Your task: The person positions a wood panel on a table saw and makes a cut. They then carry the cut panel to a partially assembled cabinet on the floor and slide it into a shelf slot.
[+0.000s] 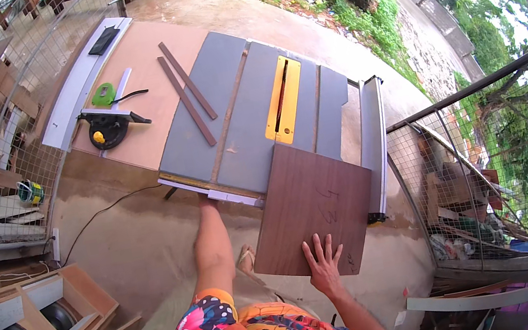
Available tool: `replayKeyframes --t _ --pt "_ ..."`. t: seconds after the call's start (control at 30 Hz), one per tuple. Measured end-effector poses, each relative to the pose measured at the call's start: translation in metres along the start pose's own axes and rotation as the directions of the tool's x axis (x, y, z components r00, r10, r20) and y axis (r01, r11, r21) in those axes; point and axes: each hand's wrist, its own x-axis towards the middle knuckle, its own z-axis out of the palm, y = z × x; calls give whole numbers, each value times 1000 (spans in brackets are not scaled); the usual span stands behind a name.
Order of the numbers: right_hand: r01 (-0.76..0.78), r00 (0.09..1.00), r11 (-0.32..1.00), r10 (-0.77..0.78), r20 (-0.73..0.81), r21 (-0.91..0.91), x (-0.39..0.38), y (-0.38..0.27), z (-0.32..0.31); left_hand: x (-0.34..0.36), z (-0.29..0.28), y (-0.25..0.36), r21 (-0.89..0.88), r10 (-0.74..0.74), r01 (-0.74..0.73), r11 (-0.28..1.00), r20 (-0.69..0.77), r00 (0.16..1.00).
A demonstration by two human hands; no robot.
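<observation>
A dark brown wood-grain board (316,201) with pencil-like marks lies across the front right of a grey table saw (241,134), partly overhanging the near edge. My right hand (324,264) rests flat on its near part, fingers spread. The board's far corner is near the yellow insert (283,99), where a dark slot runs lengthwise. At its right is the metal rip fence (377,145). My left forearm (211,245) reaches to the saw's front edge, and the hand is hidden beneath the front rail (233,197).
Two thin brown strips (186,101) lie across the saw's left side. Beyond them, a light panel (144,66) bears a black miter gauge (108,130) and a green tape measure (103,94). A wooden speaker cabinet (48,323) stands lower left. Wire mesh fences flank both sides.
</observation>
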Motion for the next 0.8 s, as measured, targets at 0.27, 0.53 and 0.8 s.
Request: replayKeyframes --t 0.27,0.53,0.8 --pt "5 998 999 -8 -66 -46 -8 4 6 7 30 8 79 -29 37 996 -100 995" --pt "-6 998 1000 7 -63 14 -3 5 4 23 32 36 156 7 13 988 -126 992" --pt "-42 997 999 41 -58 -15 -4 4 8 12 33 43 228 -38 77 971 -171 985"
